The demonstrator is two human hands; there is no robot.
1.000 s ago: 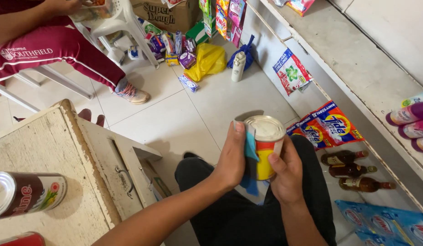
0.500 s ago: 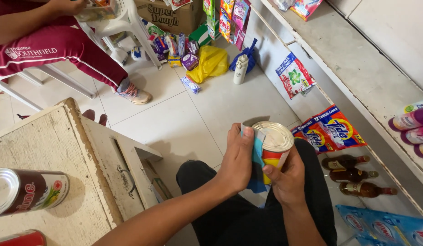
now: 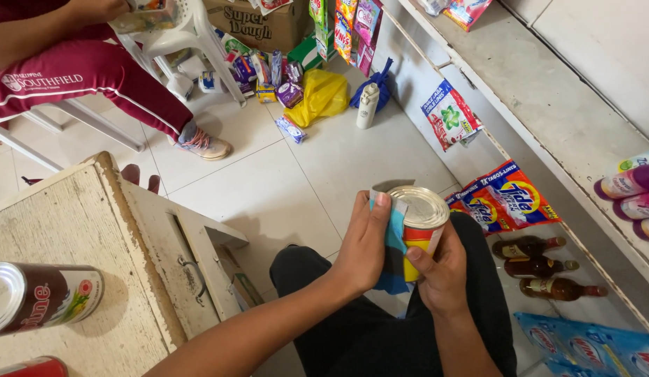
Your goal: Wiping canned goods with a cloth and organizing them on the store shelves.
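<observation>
Above the lap, right hand [image 3: 447, 269] grips yellow-red can [image 3: 421, 225], left hand [image 3: 366, 244] presses blue cloth [image 3: 394, 241] against can's side.

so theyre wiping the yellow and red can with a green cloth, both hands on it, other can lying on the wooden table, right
Not quite: the cloth is blue, not green, as the head view shows. The rest holds: left hand and right hand are on the yellow and red can; another can lies on the wooden table.

Small grocery shop, detergent sachets [image 3: 507, 199] hung along shelf [image 3: 548, 105], bottles [image 3: 541, 267], snack packets [image 3: 352, 24], carton [image 3: 258, 24]
</observation>
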